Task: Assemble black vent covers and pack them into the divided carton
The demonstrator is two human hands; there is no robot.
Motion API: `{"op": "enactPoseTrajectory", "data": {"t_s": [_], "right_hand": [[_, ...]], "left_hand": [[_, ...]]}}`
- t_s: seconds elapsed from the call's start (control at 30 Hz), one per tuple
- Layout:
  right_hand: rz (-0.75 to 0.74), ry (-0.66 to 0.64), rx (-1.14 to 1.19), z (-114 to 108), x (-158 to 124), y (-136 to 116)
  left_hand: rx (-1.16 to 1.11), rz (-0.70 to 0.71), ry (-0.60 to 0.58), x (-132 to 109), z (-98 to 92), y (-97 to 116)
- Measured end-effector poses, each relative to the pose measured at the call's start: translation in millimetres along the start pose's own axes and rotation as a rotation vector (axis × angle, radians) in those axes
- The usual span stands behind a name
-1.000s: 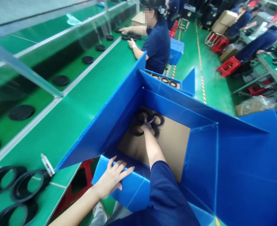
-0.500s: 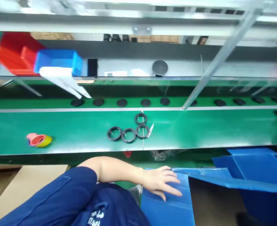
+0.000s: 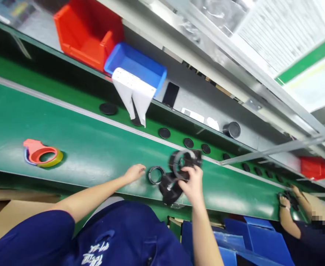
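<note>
My right hand (image 3: 192, 183) is closed around a blurred cluster of black plastic parts (image 3: 170, 189), a ring-shaped rim (image 3: 176, 164) among them, held over the green belt. How these parts join, I cannot make out. My left hand (image 3: 135, 173) hovers over the belt with its fingers curled in; nothing shows in it. Between the hands lies a black ring (image 3: 156, 175), just right of my left fingertips and apart from them. Farther left, a roll of yellow tape (image 3: 55, 159) sits with a pink tape holder (image 3: 33, 147).
Black round discs (image 3: 164, 133) line the far strip behind a metal rail (image 3: 76, 109). On the shelf above are a red bin (image 3: 82, 51), a blue bin (image 3: 137, 68) and a black cylinder (image 3: 232, 130). Blue boxes (image 3: 267, 240) stand lower right. A co-worker's hands (image 3: 285, 203) handle dark parts at far right.
My left hand has left the blue box and moved up to the belt, its fingers now curled. My right hand has come into view holding black parts. The view has tilted and swung.
</note>
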State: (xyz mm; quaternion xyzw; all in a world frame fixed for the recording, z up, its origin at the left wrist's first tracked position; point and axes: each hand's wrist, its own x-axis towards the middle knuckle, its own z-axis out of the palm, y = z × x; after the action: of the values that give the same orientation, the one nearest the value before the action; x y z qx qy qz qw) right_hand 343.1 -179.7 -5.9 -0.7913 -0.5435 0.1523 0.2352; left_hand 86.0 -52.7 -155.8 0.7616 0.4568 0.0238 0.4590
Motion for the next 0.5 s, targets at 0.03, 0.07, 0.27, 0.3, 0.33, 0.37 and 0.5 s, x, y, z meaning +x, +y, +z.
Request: {"op": "enactPoseTrajectory", "data": {"t_s": [0.03,0.07,0.27,0.3,0.33,0.37,0.5], "right_hand": [[0.003,-0.097,0.021,28,18,-26],[0.022,-0.223,0.048,62,36,-52],[0.161,-0.692,-0.106,247,102,-160],[0.159,-0.713,-0.148,261,105,-166],[0.147,-0.741,-0.196,269,108,-170],[0.123,-0.776,-0.251,272,110,-172],[-0.035,-0.839,-0.445,261,141,-172]], "left_hand": [[-0.025,-0.074,0.066,7,-27.3,-25],[-0.047,-0.148,0.133,12,-54.0,-51],[-0.161,-0.497,0.447,16,-174.3,-176],[-0.183,-0.53,0.484,12,-185.1,-191],[-0.206,-0.558,0.516,8,-193.4,-203],[-0.229,-0.582,0.546,4,-199.8,-214],[-0.316,-0.632,0.649,9,-217.6,-245]]}}
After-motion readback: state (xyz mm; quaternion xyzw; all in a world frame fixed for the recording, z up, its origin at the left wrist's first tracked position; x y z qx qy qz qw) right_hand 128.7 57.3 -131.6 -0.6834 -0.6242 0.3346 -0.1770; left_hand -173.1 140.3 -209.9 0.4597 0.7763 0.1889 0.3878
